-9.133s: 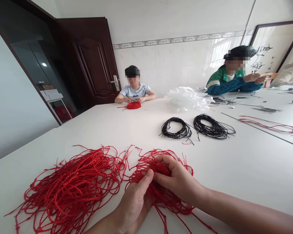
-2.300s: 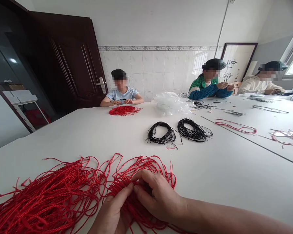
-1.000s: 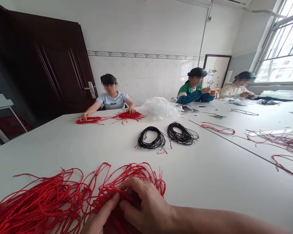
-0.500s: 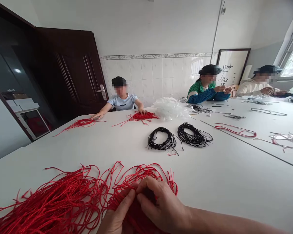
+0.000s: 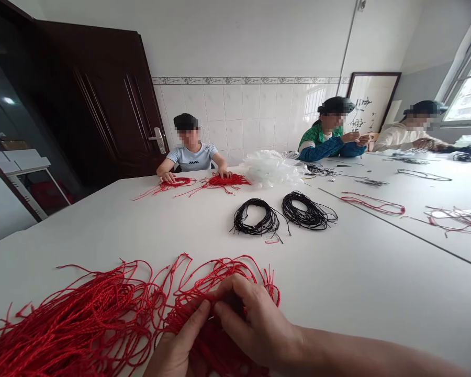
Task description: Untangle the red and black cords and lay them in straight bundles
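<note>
A bundle of red braided cords (image 5: 223,348) lies at the front of the table, under and between my hands. My left hand (image 5: 180,337) is closed on these cords, its thumb pressed on top. Close beside it, my right hand (image 5: 255,319) pinches at the same cords, thumb and index finger near my left thumb tip. Exactly which strand the right fingertips grip is hidden. Looped red cord ends spread out beyond my fingers. To the left rests a larger heap of red cords (image 5: 74,319), its strands tangling into the bundle I hold.
Two coils of black cord (image 5: 256,217) (image 5: 308,212) lie mid-table. Behind them sits a pile of clear plastic bags (image 5: 272,168). Across the table a person (image 5: 194,157) handles red cords; two more people (image 5: 329,141) (image 5: 412,133) sit at the right. Loose red cords (image 5: 372,203) lie right.
The view has shifted slightly. The person opposite has drawn the left-hand red cords inward, toward the other pile. My hands stay at the bundle, with a small gap now between thumb tips.
</note>
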Action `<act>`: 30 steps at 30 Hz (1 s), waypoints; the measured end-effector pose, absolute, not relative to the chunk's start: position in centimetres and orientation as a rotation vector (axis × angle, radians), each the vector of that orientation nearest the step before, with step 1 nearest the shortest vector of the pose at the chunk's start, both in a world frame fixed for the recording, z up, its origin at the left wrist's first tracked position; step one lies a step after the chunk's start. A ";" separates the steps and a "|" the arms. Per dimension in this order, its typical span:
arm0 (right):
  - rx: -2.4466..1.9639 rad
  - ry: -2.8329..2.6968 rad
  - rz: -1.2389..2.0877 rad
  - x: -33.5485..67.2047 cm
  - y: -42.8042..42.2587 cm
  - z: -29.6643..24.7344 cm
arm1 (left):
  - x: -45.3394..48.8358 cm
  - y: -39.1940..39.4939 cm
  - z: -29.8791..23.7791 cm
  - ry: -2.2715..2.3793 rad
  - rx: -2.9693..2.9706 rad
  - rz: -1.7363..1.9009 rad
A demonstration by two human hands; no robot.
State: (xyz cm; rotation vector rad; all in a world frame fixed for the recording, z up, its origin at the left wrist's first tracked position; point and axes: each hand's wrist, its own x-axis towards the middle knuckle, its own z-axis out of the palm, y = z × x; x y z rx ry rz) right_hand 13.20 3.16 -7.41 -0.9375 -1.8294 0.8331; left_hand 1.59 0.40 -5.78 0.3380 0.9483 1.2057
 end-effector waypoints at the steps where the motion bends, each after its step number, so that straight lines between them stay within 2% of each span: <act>1: -0.935 -1.825 0.833 13.2 3.2 -7.3 | 1.5 0.5 -5.9 0.974 0.351 1.217; 5: -0.914 -1.764 0.895 13.3 3.4 -7.3 | 0.9 1.1 -6.5 1.008 0.325 1.161; 13: -0.866 -1.437 1.321 13.1 3.5 -7.4 | 0.1 1.2 -6.8 0.900 0.331 1.107; 25: -0.789 -1.259 1.488 12.9 3.9 -7.3 | 0.0 0.9 -6.5 0.883 0.337 1.075; 30: -0.812 -1.339 1.399 12.9 3.7 -7.4 | -0.1 1.1 -6.7 0.901 0.360 1.096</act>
